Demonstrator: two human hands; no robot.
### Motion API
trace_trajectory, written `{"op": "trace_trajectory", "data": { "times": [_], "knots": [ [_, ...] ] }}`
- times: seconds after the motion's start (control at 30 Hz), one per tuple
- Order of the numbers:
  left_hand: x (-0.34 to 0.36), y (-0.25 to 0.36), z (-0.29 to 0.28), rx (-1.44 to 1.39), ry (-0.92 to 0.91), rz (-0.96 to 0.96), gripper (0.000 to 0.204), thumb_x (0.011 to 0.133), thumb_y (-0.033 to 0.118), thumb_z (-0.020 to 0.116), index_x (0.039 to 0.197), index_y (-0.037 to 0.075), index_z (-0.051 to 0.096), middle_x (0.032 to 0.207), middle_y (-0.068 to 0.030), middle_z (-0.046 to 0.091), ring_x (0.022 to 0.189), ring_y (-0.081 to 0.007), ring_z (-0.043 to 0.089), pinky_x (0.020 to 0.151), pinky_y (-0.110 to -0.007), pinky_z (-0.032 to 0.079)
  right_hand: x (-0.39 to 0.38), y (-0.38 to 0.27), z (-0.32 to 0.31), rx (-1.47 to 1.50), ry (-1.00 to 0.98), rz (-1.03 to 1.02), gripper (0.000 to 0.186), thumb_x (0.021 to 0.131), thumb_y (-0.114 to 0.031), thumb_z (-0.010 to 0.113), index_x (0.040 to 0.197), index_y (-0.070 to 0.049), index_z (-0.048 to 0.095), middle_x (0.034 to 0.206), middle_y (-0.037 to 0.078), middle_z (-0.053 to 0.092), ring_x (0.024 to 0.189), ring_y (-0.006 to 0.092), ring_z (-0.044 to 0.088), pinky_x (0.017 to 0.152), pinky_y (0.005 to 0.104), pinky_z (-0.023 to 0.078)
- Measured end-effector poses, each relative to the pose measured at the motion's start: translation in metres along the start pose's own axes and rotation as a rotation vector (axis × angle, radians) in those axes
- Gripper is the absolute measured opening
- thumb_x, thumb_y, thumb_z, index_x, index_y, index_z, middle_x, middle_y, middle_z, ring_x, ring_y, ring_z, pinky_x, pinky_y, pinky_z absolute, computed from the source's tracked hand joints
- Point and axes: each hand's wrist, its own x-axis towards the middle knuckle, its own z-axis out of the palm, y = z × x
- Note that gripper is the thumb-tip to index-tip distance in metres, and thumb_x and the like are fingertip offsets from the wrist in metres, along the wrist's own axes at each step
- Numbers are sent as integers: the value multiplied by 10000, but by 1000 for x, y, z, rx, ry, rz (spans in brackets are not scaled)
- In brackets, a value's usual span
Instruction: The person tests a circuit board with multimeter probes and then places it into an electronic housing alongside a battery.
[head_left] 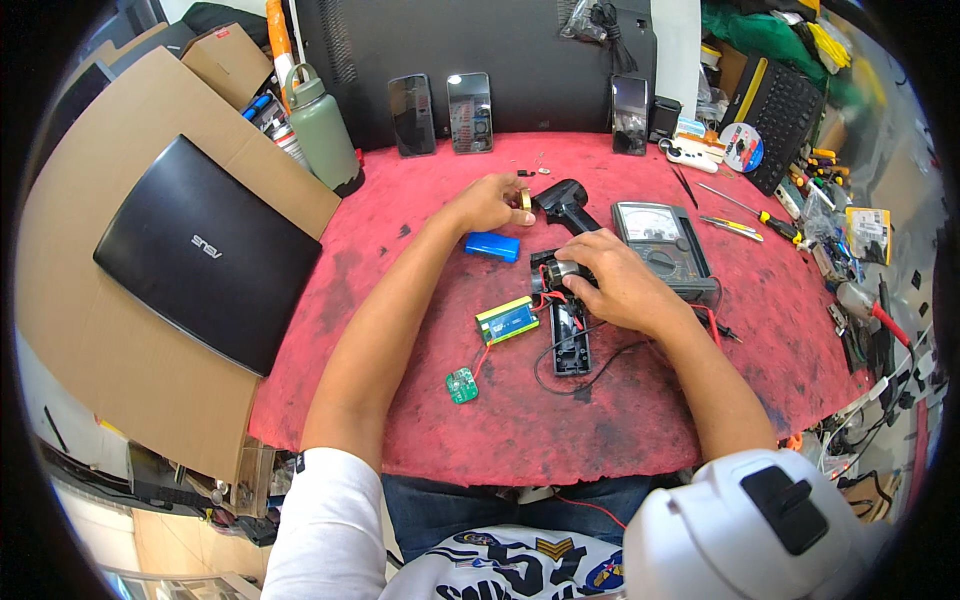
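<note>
Right hand (622, 285) sits closed over a small motor (566, 270) w/ a shiny metal end, at the top of an opened black casing (570, 340) lying mid-mat, just in front of the person. Fingers curl round the motor, gripping it. Red and black wires (545, 300) run from there to a green-yellow circuit board (507, 320) just left of the casing, and a thin red lead goes on to a small round green board (462, 386) nearer the table edge.

Left hand (490, 203) is further back, pinching a small gold ring-like part (525, 199) btwn thumb and fingertips, right beside the other black casing half (567, 207). A blue battery cell (493, 246) lies btwn the two hands, apart from both.

Just right of the motor sits an analog meter (660, 238); its black lead (590, 372) loops round under the casing. All on a red mat (420, 440). Screwdrivers (745, 218) further right, three phones (470, 112) propped at the back, a green bottle (325, 130) and closed laptop (205, 250) off left.

Risk as I see it: those thin wires look taut, so pulling the motor up could tear a solder joint. The gold part is tiny and could drop and roll off among the clutter. Loose cell near bare leads could short if nudged
</note>
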Motion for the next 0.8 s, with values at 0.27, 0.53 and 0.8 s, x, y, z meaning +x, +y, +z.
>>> {"op": "trace_trajectory", "data": {
  "times": [0.27, 0.53, 0.8],
  "knots": [
    [-26, 21, -16, 111, 188, 30, 539, 783, 117, 834, 1246, -38, 605, 1119, -163, 708, 987, -218, 680, 885, -362, 534, 3, -4, -1, -16, -2, -53, 302, 851, -84, 653, 1137, 12, 658, 1152, 190, 645, 1132, 371, 574, 995, 444, 463],
    [-119, 89, 38, 110, 96, 39, 176, 863, 131, 738, 967, -11, 747, 853, -117, 751, 803, -169, 703, 722, -338, 540, 2, 1, -8, 9, -68, -15, 286, 853, -77, 675, 1129, -4, 653, 1125, 166, 636, 1108, 342, 580, 970, 418, 461],
    [-106, 61, 54, 4, 105, 6, 204, 859, 162, 765, 941, -25, 760, 805, -118, 746, 718, -150, 692, 662, -324, 546, 5, -3, -5, -21, -64, -27, 286, 852, -69, 681, 1127, 7, 662, 1127, 165, 644, 1102, 347, 588, 968, 423, 467]
  ]
}}
